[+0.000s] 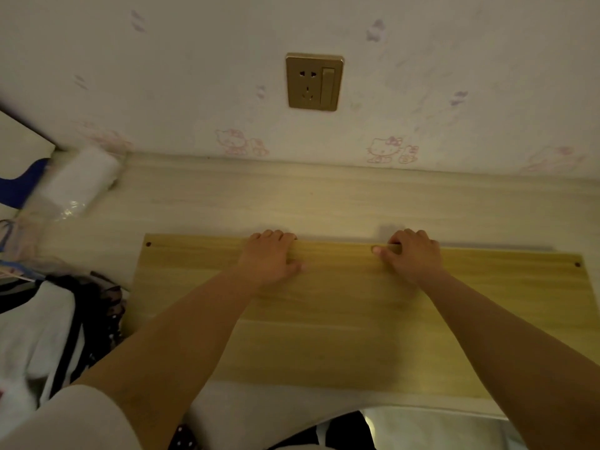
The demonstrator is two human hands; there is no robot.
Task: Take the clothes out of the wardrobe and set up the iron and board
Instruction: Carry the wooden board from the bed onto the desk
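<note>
A flat yellow wooden board [341, 319] lies across a pale wood-grain tabletop [292, 203]. My left hand [271, 254] grips the board's far edge, fingers curled over it and thumb on top. My right hand [410, 254] grips the same far edge a little further right, fingers hooked over the edge and thumb pointing left. A heap of white and black clothes [55, 329] lies at the left, beside the board. No iron is in view.
A gold wall socket with a switch [314, 82] sits on the cartoon-cat wallpaper above the table. A white roll in clear plastic [81, 181] lies at the table's back left, next to a blue-and-white object [22, 183]. Dark fabric [341, 430] shows below the table's near edge.
</note>
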